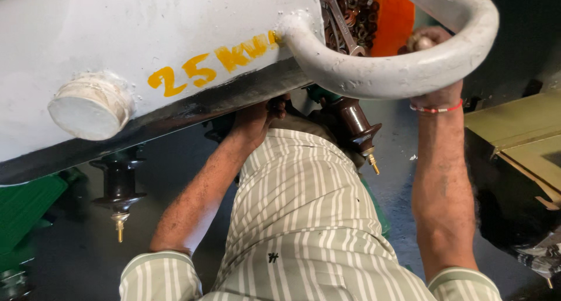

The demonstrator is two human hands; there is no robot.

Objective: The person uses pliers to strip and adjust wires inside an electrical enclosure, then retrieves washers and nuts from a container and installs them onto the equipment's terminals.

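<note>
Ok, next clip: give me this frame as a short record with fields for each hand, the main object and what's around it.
view: head camera looking down
main object: grey painted tank with a curved lifting loop
left hand: reaching under the tank edge, grip hidden
right hand: behind the loop, fingers hidden
nearby: two brown insulators, spanner above
clothing: striped shirt

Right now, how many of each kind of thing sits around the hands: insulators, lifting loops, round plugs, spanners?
Dark brown insulators with brass studs: 2, one at left, one at centre.
Grey lifting loops: 1.
Round grey plugs on the tank side: 1.
Spanners in the parts tray: 1.
Total: 5
</note>
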